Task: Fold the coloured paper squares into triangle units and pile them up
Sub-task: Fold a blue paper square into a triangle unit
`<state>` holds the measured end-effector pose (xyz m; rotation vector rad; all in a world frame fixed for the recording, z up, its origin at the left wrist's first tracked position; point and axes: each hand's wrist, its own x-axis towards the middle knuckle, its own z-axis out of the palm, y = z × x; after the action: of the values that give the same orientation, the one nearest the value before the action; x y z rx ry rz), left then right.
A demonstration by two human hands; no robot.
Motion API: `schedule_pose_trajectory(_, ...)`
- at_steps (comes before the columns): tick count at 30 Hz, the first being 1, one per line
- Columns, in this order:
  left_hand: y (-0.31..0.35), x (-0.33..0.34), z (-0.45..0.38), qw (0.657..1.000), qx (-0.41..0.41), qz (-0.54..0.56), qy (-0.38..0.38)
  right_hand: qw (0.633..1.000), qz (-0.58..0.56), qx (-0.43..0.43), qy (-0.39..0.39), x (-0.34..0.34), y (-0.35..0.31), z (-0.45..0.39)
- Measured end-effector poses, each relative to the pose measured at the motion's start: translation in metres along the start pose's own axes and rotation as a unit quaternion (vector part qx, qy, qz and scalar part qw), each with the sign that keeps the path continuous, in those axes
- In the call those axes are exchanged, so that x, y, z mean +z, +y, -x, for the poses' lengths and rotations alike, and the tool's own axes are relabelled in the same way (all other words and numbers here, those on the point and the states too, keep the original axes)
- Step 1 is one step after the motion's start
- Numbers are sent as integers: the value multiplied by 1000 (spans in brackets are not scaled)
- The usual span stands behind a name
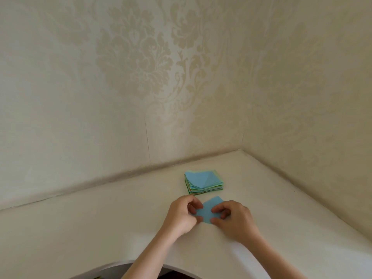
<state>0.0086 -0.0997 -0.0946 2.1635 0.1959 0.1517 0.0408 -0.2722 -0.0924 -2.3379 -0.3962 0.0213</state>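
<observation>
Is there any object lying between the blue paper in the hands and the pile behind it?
Nothing visible does. The blue paper, pinched by the left hand and right hand, lies just in front of the pile; only a bare strip of the table separates them.

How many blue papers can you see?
2. One blue paper lies on the table, pinched between the left hand and right hand. Another blue sheet tops the paper stack behind; more may hide inside.
</observation>
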Motion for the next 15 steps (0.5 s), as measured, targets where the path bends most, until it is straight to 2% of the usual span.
schedule_pose_trajectory(3,-1,-6,0,1000,11,14,-22,1000,10,0,-11,-3,0,0)
schedule_pose_trajectory(10,-13,-19,19,985,152,-48,-69,996,90,1,-27,12,-10,2)
schedule_pose_trajectory(15,-16,-21,20,971,208,-95,-69,993,72,25,-90,2,-16,-4)
